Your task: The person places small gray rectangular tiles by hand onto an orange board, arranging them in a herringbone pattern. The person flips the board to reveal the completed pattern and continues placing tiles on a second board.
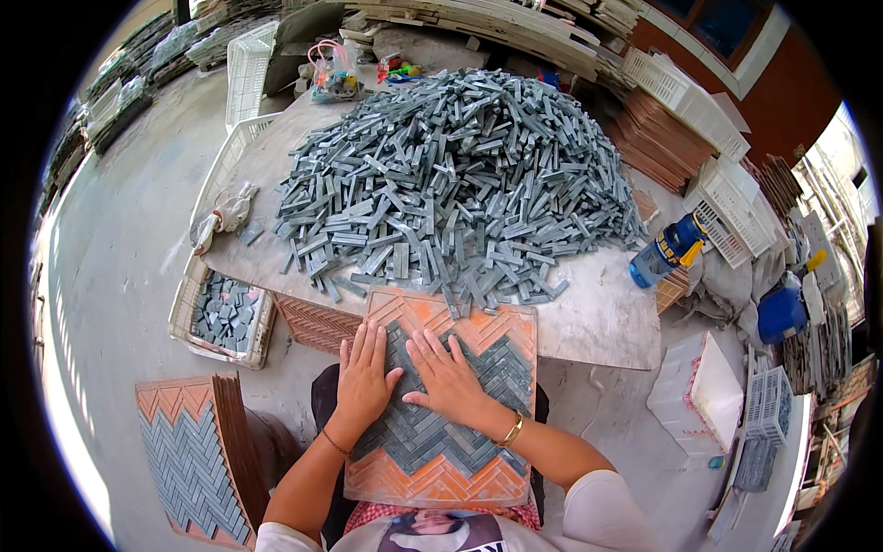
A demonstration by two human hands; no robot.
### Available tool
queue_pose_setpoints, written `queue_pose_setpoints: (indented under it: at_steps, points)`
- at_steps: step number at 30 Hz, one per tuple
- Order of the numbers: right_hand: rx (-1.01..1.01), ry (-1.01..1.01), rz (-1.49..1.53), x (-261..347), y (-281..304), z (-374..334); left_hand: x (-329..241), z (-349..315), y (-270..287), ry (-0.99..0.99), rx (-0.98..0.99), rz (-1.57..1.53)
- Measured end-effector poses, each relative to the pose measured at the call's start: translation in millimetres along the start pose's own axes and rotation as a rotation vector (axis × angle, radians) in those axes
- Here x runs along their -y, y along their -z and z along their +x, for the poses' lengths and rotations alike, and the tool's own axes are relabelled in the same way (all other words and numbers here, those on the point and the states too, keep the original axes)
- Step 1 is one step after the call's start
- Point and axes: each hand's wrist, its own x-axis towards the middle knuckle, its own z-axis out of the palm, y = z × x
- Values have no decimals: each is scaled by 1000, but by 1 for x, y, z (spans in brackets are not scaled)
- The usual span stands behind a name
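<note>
An orange herringbone mould board (501,488) rests across my lap, its far edge overlapping the worktable. Grey stone strips (418,437) fill its middle in a zigzag pattern, while bare orange grooves show at the near and far ends. My left hand (364,375) lies flat on the strips near the left edge, fingers stretched forward. Beside it, my right hand (451,375) is also flat on the strips, fingers apart and thumb pointing towards the left hand. Neither hand grips anything. Just beyond the board, a large heap of loose grey stone strips (451,175) covers the table.
At left, a stack of filled mould boards (189,460) stands near a white crate (179,322) of stone pieces. A blue bottle (662,253) stands on the table's right side. White foam box (694,391), crates (727,202) and stacked brown boards (658,138) line the right.
</note>
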Motion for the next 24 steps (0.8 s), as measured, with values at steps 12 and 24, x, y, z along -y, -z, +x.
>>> queue_pose_setpoints:
  at_steps: [12,24]
  points:
    - [2,6,63,1,-5,4,-4,-7,2,-17,17,-55]
    - [-80,-184,39,-18,9,-25,-1,-27,10,8,62,-40]
